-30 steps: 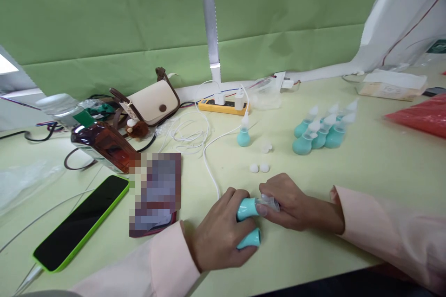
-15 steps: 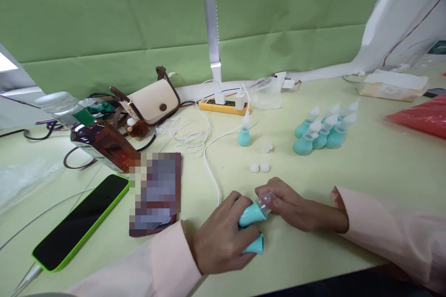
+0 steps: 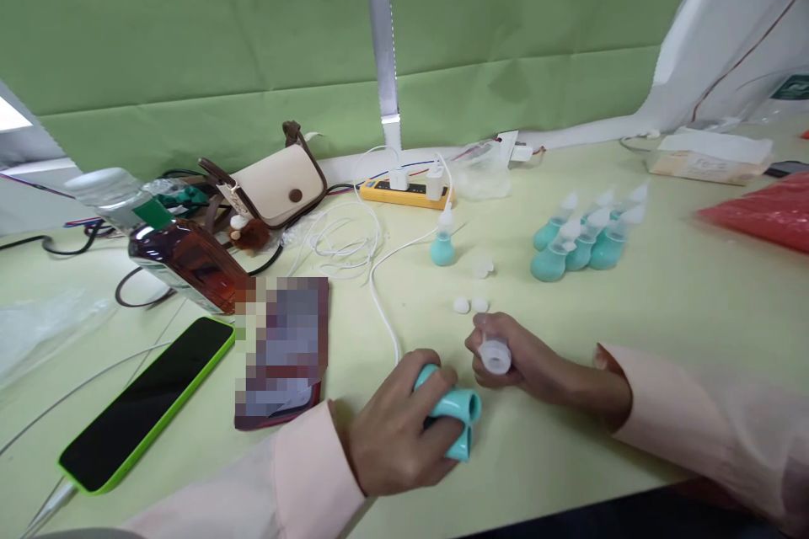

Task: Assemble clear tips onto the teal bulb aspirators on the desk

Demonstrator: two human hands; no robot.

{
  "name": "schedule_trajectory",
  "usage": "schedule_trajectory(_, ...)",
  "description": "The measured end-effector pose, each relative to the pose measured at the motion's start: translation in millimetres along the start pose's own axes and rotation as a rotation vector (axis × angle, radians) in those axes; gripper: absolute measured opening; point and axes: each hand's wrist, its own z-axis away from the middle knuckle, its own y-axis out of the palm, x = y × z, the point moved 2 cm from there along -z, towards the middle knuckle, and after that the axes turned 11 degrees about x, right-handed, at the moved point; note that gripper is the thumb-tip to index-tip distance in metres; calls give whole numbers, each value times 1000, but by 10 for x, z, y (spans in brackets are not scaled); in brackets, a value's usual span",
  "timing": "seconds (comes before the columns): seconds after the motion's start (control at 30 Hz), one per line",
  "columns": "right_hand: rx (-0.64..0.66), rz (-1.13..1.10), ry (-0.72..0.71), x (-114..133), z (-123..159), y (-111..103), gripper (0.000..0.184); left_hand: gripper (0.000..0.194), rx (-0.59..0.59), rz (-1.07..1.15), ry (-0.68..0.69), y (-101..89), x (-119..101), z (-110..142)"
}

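My left hand (image 3: 395, 429) is closed round two teal rubber bulbs (image 3: 456, 421) near the table's front edge, their open mouths facing right. My right hand (image 3: 518, 358) is closed on a clear plastic nozzle (image 3: 494, 355), held a little above and to the right of the bulbs, apart from them. Two small white caps (image 3: 471, 304) lie just beyond my right hand. One assembled teal bulb with a nozzle (image 3: 442, 242) stands alone farther back, and a group of several assembled ones (image 3: 585, 237) stands to the right.
A green-cased phone (image 3: 148, 400) and a dark wallet (image 3: 284, 354) lie at the left, with a brown bottle (image 3: 180, 253), a cream bag (image 3: 275, 184), white cables (image 3: 354, 248) and a yellow power strip (image 3: 408, 192) behind. A red bag (image 3: 764, 215) sits at far right.
My right hand pulled the clear nozzle off the teal bulb and lifted it away to the right. My left hand turned the bulbs so their mouths face right.
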Motion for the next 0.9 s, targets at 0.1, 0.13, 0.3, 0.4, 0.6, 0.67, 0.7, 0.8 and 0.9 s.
schedule_trajectory(0.1, -83, 175, -11, 33, 48, 14, 41, 2, 15, 143, -204, 3, 55, -14)
schedule_trajectory(0.13, -107, 209, -12, 38, 57, 13, 42, 3, 18, 188, -278, -2, 73, -18)
schedule_trajectory(0.3, -237, 246, -48, 21, 42, -66, 41, 20, 67, 263, -583, -29, 156, -15)
schedule_trajectory(0.4, -251, 294, -48, 4, 32, -86, 42, 36, 124, 206, -641, -5, 193, -15)
schedule_trajectory(0.6, -208, 458, -116, 24, 39, -62, 44, 44, 194, 156, -728, 38, 217, -14)
schedule_trajectory(0.67, -198, 493, -127, 32, 37, -60, 44, 44, 176, 177, -740, 29, 215, -15)
schedule_trajectory(0.7, -193, 508, -134, 36, 36, -60, 45, 44, 166, 191, -740, 25, 214, -16)
schedule_trajectory(0.8, -188, 540, -161, 46, 33, -59, 45, 43, 138, 232, -729, 21, 214, -16)
schedule_trajectory(0.9, -184, 560, -183, 39, 28, -64, 44, 45, 106, 254, -713, 23, 213, -15)
